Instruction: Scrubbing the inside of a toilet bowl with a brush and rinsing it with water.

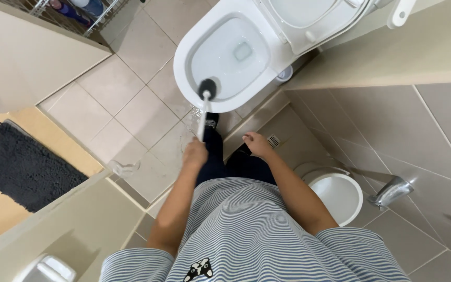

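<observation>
The left hand (196, 154) is clenched around a toilet brush (204, 107), its head on the near rim of the toilet (189, 36). The right hand (258, 144) hangs released.

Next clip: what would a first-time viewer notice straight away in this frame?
The white toilet bowl at the top centre, seat lifted, draws the eye first. The dark head of a toilet brush rests on its front rim. The left hand grips the brush handle at mid-frame, while the right hand hangs open beside it, holding nothing. A white bucket sits lower right and a dark bath mat lies at the left edge.
</observation>
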